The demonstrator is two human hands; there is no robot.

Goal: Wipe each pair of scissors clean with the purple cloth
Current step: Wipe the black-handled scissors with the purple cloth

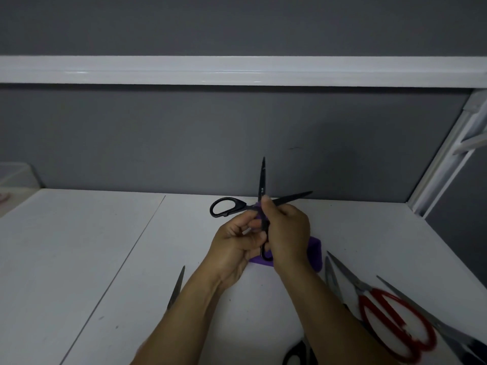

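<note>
**Item under wipe:** black-handled dark-bladed scissors (pixel 262 184), held up off the white laminate table (pixel 79 259) betw. both hands. Blades were spread wide. One pointed up and away from the knuckles. The other ran out to the right past the right thumb. One handle loop stuck out just left of the left fingertips. The 2nd loop sat low, betw. the two palms.

**Left hand** (pixel 234 243): fingers curled, gripping the scissors by the shank of the lower handle.

**Right hand** (pixel 288 230): clenched round the folded purple fabric cloth (pixel 315 255), thumb up against the pivot area. A bit of cloth showed at the pivot, beside that thumb. The rest hung below and to the right of the right palm, and under the heels of both hands. Cloth contact w/ table: could not tell.

**Other items:**
- Right of the right forearm: red-handled steel scissors (pixel 395 322) flat on the table, blades open, tips toward the cloth.
- Further right: long steel-bladed pair w/ dark handle (pixel 448 335), partly out of frame.
- Under the right forearm at the bottom edge: black loop-handled pair (pixel 297 354), mostly hidden.
- Just left of the left forearm: slim steel blade tip (pixel 177 287), remainder hidden by the arm.

**Surroundings:**
- Beyond the hands: grey wall panel (pixel 158 140), w/ white shelf rail (pixel 237 71) above.
- Well left of the left hand: clear plastic box (pixel 15 175).
</note>
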